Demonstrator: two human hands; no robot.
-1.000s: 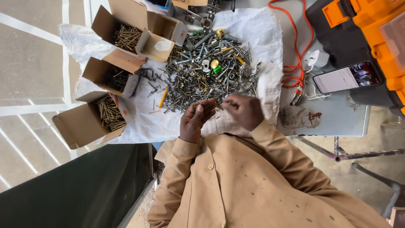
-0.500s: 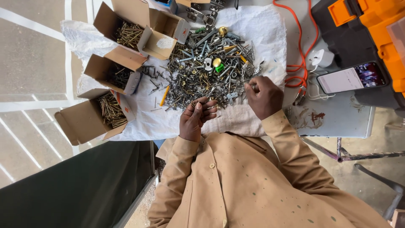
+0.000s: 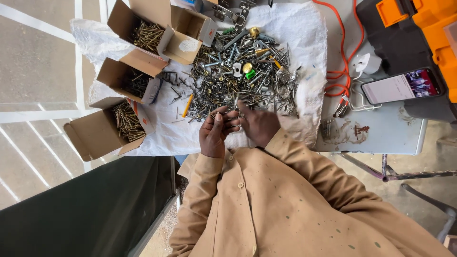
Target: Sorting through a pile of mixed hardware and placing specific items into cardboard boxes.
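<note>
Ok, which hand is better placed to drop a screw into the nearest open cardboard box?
Left, probably. The left hand lies on the side of the open cardboard box of brass-coloured screws; the right hand sits farther off, at the pile of mixed metal screws.

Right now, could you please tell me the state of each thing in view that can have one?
Left hand: at the near edge of the screw pile, fingers curled; grasp unclear.
Right hand: beside the left, fingers in the pile.
Three cardboard boxes: flaps open, each partly filled with screws.
Phone: screen lit, lying flat.
White cloth: spread under the pile.
Orange cable: loosely coiled.
</note>
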